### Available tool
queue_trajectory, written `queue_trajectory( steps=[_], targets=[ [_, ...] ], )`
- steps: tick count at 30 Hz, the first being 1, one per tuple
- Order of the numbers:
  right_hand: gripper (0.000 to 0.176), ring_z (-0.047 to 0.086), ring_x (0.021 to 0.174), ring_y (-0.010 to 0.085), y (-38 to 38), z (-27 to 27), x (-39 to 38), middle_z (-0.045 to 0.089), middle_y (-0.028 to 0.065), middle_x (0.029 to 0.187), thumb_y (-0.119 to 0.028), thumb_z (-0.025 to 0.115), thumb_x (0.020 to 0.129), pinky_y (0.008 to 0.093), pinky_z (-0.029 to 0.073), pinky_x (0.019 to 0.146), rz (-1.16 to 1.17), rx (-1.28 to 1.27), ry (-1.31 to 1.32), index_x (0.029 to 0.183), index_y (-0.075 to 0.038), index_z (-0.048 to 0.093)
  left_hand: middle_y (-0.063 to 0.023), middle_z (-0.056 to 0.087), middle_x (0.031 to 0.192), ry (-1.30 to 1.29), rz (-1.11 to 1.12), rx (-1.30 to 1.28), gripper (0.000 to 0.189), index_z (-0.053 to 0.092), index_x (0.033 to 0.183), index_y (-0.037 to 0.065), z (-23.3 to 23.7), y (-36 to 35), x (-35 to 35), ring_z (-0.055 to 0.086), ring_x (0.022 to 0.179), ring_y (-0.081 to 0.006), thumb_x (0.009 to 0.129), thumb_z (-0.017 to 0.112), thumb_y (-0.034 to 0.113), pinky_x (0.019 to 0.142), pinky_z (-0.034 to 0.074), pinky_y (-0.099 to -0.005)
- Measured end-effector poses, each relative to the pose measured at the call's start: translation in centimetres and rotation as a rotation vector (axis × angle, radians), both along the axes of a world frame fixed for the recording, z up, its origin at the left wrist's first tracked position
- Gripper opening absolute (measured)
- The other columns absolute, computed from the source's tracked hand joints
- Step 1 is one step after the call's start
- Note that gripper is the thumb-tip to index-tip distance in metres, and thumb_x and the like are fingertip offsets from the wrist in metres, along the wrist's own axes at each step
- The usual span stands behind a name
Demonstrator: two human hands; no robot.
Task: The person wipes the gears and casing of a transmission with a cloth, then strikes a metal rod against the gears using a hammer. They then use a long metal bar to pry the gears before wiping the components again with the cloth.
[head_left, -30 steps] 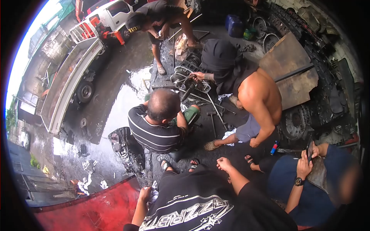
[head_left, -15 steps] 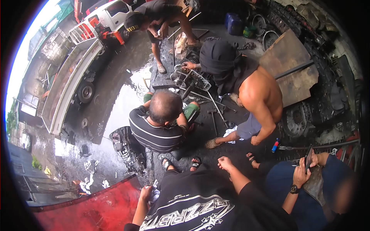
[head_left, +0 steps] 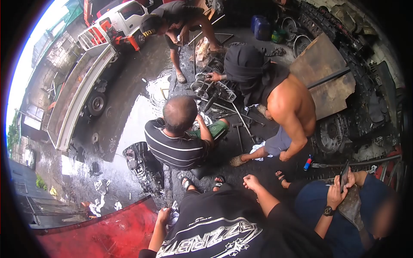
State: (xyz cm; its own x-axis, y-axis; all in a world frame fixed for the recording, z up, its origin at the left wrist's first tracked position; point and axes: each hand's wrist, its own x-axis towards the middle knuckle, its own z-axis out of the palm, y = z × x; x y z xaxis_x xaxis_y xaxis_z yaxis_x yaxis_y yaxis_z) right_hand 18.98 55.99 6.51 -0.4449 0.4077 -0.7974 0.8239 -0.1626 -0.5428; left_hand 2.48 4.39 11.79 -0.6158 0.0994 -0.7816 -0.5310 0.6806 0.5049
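Note:
My left hand (head_left: 163,215) is closed on a crumpled white cloth (head_left: 174,213), beside the red panel (head_left: 99,234). Its fingers are curled. My right hand (head_left: 251,181) is a loose fist in front of my black shirt (head_left: 219,215), touching nothing, with no object showing in it. Beyond my feet a person in a striped shirt (head_left: 176,148) sits facing greasy metal machine parts (head_left: 202,88). Another person, with a dark head cloth (head_left: 245,64), bends over the same parts with one hand on them. A third person, in a cap (head_left: 150,25), crouches behind.
A person in blue (head_left: 318,206) at the right holds a phone (head_left: 344,175). Long metal bars (head_left: 241,118) and a red-blue can (head_left: 308,163) lie on the wet ground. A dark machine casing (head_left: 140,165) is left of the seated person. A truck (head_left: 86,79) stands upper left.
The seated person's head has shifted up and slightly left, and that person's right arm now bends toward the parts. The head-cloth person's hand has moved slightly right. My hands look unchanged.

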Motion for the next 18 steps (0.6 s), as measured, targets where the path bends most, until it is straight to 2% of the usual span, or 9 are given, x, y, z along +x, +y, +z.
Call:
queue_trajectory(
  steps=[4,7,13,16,18],
  targets=[
    [0.016,0.057,0.057,0.0085,0.2,-0.4,0.1,0.066,0.0022,0.079,-0.021,0.055,0.096,0.0239,0.046,0.049,0.015,-0.002,0.015,0.103,-0.008,0.062,-0.0118,0.067,0.085,0.066,-0.103,0.023,0.031,0.065,0.097,-0.002,-0.1,-0.6,0.1,0.063,0.074,-0.0179,0.088,0.055,0.025,0.064,0.05,-0.032],
    [0.016,0.057,0.057,0.0085,0.0,-0.4,0.2,0.066,0.0022,0.079,-0.021,0.055,0.096,0.0239,0.045,0.049,0.015,0.0,-0.001,0.103,-0.008,0.062,-0.012,0.067,0.085,0.028,-0.06,-0.047,0.031,0.065,0.097,-0.002,1.1,-0.1,0.0,0.063,0.074,-0.0183,0.088,0.055,0.025,0.064,0.05,-0.032],
    [0.016,0.057,0.058,0.0084,-0.2,-0.1,0.1,0.066,0.0024,0.079,-0.021,0.056,0.096,0.0236,0.045,0.049,0.019,0.002,-0.014,0.103,-0.008,0.062,-0.0122,0.068,0.087,-0.045,0.089,0.0,0.033,0.064,0.102,-0.003,2.9,1.2,-0.1,0.063,0.077,-0.0194,0.087,0.056,0.025,0.068,0.05,-0.0341],
    [0.016,0.057,0.058,0.0084,-0.4,0.6,-0.1,0.066,0.0023,0.078,-0.021,0.055,0.096,0.0238,0.045,0.049,0.015,0.002,-0.014,0.103,-0.009,0.062,-0.0123,0.067,0.086,-0.005,0.0,-0.053,0.035,0.062,0.104,-0.004,0.0,-0.7,-0.3,0.062,0.074,-0.0195,0.087,0.058,0.026,0.066,0.05,-0.0352],
    [0.016,0.057,0.058,0.0087,-0.6,0.6,0.0,0.065,0.0025,0.077,-0.022,0.055,0.097,0.0242,0.045,0.049,-0.011,-0.011,0.001,0.103,-0.009,0.062,-0.0121,0.067,0.083,-0.016,0.044,0.002,0.033,0.064,0.099,-0.002,-0.6,-1.1,-0.2,0.062,0.072,-0.0197,0.086,0.058,0.028,0.064,0.049,-0.0362]
  ],
)
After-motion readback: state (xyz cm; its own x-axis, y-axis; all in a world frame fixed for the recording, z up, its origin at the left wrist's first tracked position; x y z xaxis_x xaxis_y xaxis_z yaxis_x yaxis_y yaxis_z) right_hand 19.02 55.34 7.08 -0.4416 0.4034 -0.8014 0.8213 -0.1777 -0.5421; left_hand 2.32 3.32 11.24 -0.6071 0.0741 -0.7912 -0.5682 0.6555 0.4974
